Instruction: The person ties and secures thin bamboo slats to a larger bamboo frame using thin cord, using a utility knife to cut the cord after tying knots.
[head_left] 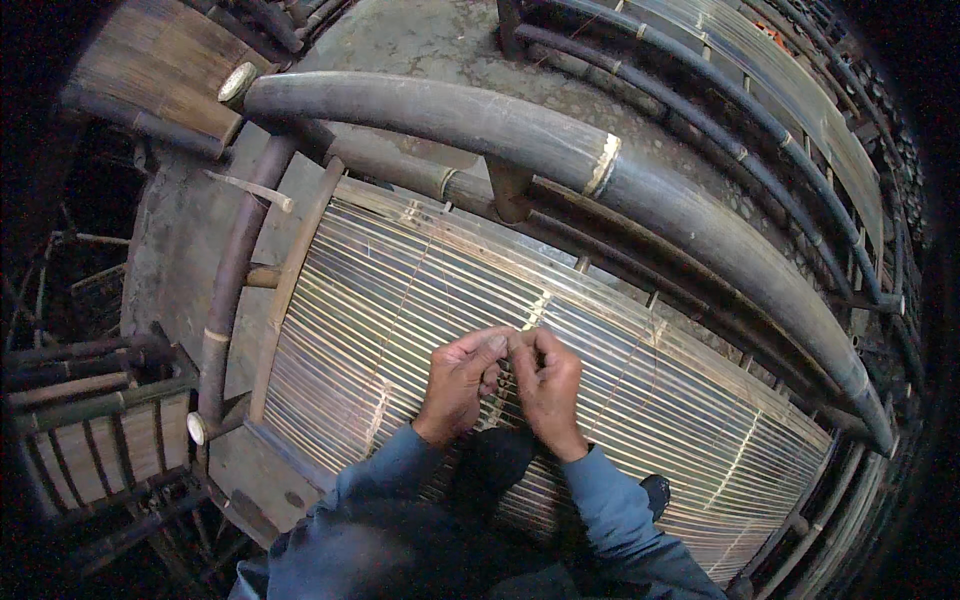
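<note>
My left hand [462, 385] and my right hand [548, 388] meet fingertip to fingertip in front of me. Both are closed in a pinch, and whatever lies between the fingers is too small to make out. Beneath them stretches a panel of narrow split-bamboo slats [370, 292], set side by side with thin gaps. Thin brownish strands [408, 285] cross the slats. Pale node marks [537, 309] show just beyond my fingertips.
A thick bamboo pole [440, 118] curves along the far side of the panel. Another upright-looking pole [237, 265] borders the left, with a pale-ended stick-like piece [255, 190] across it. More bamboo frames [700, 95] stand far right; a slatted bamboo piece [95, 455] sits left.
</note>
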